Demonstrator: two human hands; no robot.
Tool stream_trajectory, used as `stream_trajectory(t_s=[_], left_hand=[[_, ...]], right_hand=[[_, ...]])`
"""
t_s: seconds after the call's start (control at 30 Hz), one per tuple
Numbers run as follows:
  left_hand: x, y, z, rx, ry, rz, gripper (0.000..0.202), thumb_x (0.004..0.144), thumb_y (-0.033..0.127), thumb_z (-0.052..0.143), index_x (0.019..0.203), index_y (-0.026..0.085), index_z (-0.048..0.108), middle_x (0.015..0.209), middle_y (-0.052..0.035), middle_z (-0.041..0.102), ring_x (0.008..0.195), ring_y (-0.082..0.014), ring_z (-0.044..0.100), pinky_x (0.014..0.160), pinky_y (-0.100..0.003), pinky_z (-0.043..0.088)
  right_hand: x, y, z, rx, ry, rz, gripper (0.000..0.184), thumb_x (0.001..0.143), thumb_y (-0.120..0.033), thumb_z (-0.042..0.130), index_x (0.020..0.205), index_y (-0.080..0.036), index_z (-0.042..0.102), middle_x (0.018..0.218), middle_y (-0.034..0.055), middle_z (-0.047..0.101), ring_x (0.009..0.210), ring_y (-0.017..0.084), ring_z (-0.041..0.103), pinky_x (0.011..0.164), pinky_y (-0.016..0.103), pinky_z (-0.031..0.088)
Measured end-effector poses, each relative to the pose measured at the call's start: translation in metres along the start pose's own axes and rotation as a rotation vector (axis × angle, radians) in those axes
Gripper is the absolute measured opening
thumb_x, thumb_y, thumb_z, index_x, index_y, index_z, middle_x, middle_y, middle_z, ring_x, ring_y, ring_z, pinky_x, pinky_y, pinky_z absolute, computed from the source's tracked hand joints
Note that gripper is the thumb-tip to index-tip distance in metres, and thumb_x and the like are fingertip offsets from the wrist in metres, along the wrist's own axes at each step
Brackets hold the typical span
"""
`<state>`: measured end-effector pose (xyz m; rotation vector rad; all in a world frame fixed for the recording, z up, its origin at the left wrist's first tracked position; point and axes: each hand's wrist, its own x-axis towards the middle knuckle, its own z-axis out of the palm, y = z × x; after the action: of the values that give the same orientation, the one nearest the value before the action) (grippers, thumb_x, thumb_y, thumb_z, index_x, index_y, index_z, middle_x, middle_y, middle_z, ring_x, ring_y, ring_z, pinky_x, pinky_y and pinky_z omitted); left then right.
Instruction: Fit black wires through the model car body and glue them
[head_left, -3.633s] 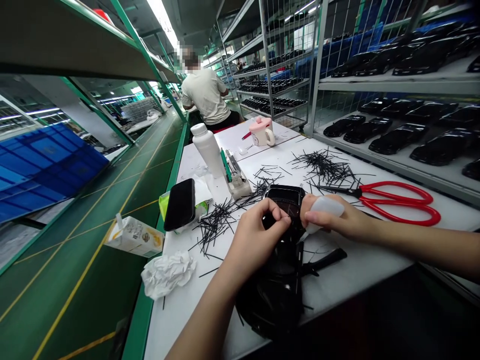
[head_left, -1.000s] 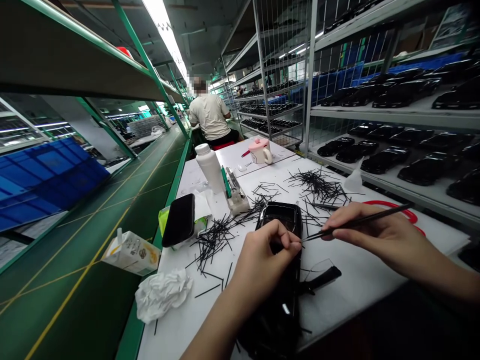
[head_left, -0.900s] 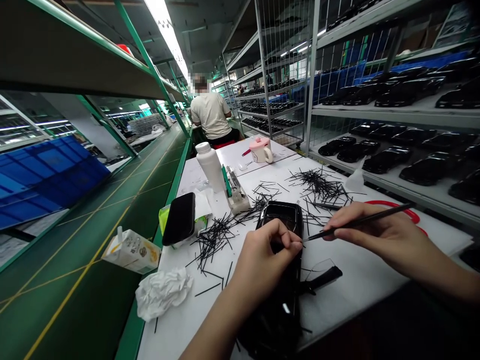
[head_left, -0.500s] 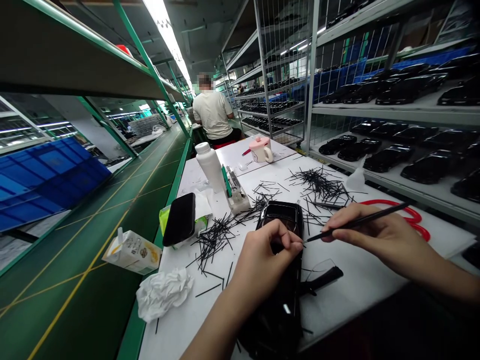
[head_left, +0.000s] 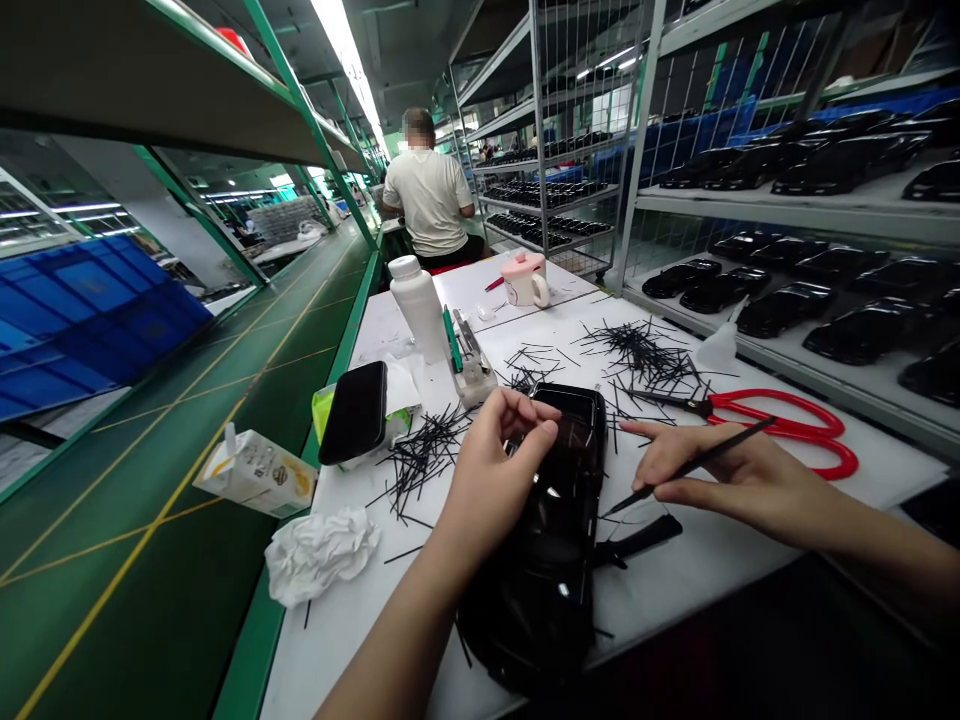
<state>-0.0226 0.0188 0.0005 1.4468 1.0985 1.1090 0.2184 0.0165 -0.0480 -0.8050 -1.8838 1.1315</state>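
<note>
A glossy black model car [head_left: 555,500] lies lengthwise in front of me on the white-covered table. My left hand [head_left: 502,450] is over its left side, thumb and fingertips curled together; whatever they may hold is too small to make out. In my right hand [head_left: 712,465] are slim dark tweezers [head_left: 694,465], gripped between thumb and fingers, their tip pointing down-left beside the car. A black brush-like piece [head_left: 645,540] lies just below that tip. Red-handled scissors [head_left: 780,415] rest behind my right hand. Thin black strips [head_left: 637,350] are scattered beyond the car.
To the left lie a phone [head_left: 356,410], crumpled tissue [head_left: 322,555] and a drink carton [head_left: 259,470]. A white bottle [head_left: 416,310] and a pink-lidded cup [head_left: 525,280] stand farther back. A green conveyor [head_left: 187,500] runs alongside. Racks of black model cars [head_left: 795,320] line the right; a person sits ahead.
My left hand has shifted up and left along the car. The tweezers have come away from its fingertips and now point lower, and more of the scissors shows.
</note>
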Motion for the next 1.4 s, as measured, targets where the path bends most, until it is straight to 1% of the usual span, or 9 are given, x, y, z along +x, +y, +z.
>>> stream_trajectory(t_s=[0.07, 0.17, 0.37, 0.5, 0.67, 0.93, 1.13, 1.3, 1.4], left_hand=[[0.000, 0.000, 0.001, 0.015, -0.023, -0.011, 0.015, 0.086, 0.019, 0.060, 0.084, 0.020, 0.045, 0.099, -0.0042, 0.067, 0.093, -0.0167, 0.061, 0.083, -0.031, 0.045], [-0.001, 0.001, 0.002, 0.052, -0.062, -0.022, 0.012, 0.087, 0.019, 0.059, 0.084, 0.020, 0.047, 0.097, -0.0034, 0.066, 0.091, -0.0162, 0.061, 0.082, -0.030, 0.045], [-0.001, 0.003, 0.003, 0.066, -0.089, -0.017, 0.011, 0.087, 0.016, 0.059, 0.083, 0.019, 0.049, 0.096, -0.0028, 0.066, 0.091, -0.0153, 0.061, 0.083, -0.028, 0.045], [-0.002, 0.003, 0.004, 0.081, -0.090, -0.013, 0.011, 0.087, 0.015, 0.059, 0.082, 0.019, 0.050, 0.095, -0.0027, 0.067, 0.091, -0.0157, 0.062, 0.083, -0.028, 0.045], [-0.002, 0.002, 0.005, 0.097, -0.101, -0.015, 0.010, 0.088, 0.017, 0.059, 0.083, 0.019, 0.050, 0.096, -0.0025, 0.067, 0.093, -0.0161, 0.061, 0.084, -0.029, 0.045], [-0.002, 0.002, 0.004, 0.114, -0.108, -0.014, 0.010, 0.088, 0.018, 0.058, 0.082, 0.020, 0.050, 0.097, -0.0033, 0.067, 0.094, -0.0168, 0.062, 0.083, -0.029, 0.045], [-0.002, 0.002, 0.005, 0.117, -0.111, -0.011, 0.011, 0.089, 0.018, 0.058, 0.083, 0.020, 0.050, 0.097, -0.0029, 0.067, 0.093, -0.0164, 0.061, 0.084, -0.029, 0.045], [-0.003, 0.004, 0.005, 0.114, -0.113, -0.034, 0.011, 0.089, 0.018, 0.058, 0.083, 0.019, 0.049, 0.098, -0.0032, 0.067, 0.093, -0.0163, 0.061, 0.084, -0.029, 0.045], [-0.003, 0.004, 0.005, 0.113, -0.118, -0.034, 0.010, 0.089, 0.018, 0.058, 0.084, 0.019, 0.049, 0.098, -0.0027, 0.067, 0.094, -0.0161, 0.060, 0.085, -0.029, 0.045]], right_hand=[[0.002, -0.001, 0.001, -0.032, -0.057, -0.013, 0.003, 0.086, -0.027, 0.072, 0.086, -0.025, 0.073, 0.085, -0.0010, 0.074, 0.085, 0.021, 0.071, 0.121, 0.055, 0.024], [0.004, -0.001, 0.002, -0.066, -0.081, -0.020, 0.003, 0.087, -0.026, 0.070, 0.086, -0.024, 0.071, 0.086, -0.0017, 0.073, 0.082, 0.019, 0.070, 0.123, 0.054, 0.023], [0.006, 0.001, 0.006, -0.008, -0.017, 0.079, 0.010, 0.085, -0.034, 0.073, 0.087, -0.024, 0.073, 0.082, 0.0001, 0.072, 0.085, 0.021, 0.069, 0.119, 0.052, 0.031], [0.006, 0.002, 0.008, -0.017, 0.011, 0.124, 0.014, 0.084, -0.039, 0.074, 0.085, -0.025, 0.074, 0.084, 0.0009, 0.073, 0.090, 0.022, 0.069, 0.118, 0.049, 0.033], [0.004, 0.007, 0.007, -0.042, -0.015, 0.125, 0.009, 0.086, -0.035, 0.072, 0.090, -0.027, 0.074, 0.091, -0.0003, 0.073, 0.102, 0.022, 0.066, 0.120, 0.045, 0.030], [0.006, 0.008, 0.010, -0.043, -0.012, 0.075, 0.013, 0.086, -0.037, 0.072, 0.089, -0.024, 0.075, 0.087, -0.0002, 0.073, 0.092, 0.022, 0.069, 0.120, 0.049, 0.030], [0.008, 0.008, 0.009, -0.057, -0.028, 0.099, 0.015, 0.086, -0.038, 0.072, 0.092, -0.024, 0.074, 0.092, 0.0008, 0.073, 0.097, 0.023, 0.069, 0.120, 0.049, 0.029], [0.008, 0.010, 0.007, -0.033, -0.051, 0.080, 0.011, 0.087, -0.033, 0.072, 0.096, -0.027, 0.072, 0.093, -0.0028, 0.072, 0.098, 0.019, 0.067, 0.122, 0.044, 0.025], [0.007, 0.013, 0.005, -0.026, -0.041, 0.112, 0.011, 0.086, -0.034, 0.073, 0.095, -0.027, 0.072, 0.095, -0.0019, 0.072, 0.099, 0.020, 0.067, 0.121, 0.044, 0.029]])
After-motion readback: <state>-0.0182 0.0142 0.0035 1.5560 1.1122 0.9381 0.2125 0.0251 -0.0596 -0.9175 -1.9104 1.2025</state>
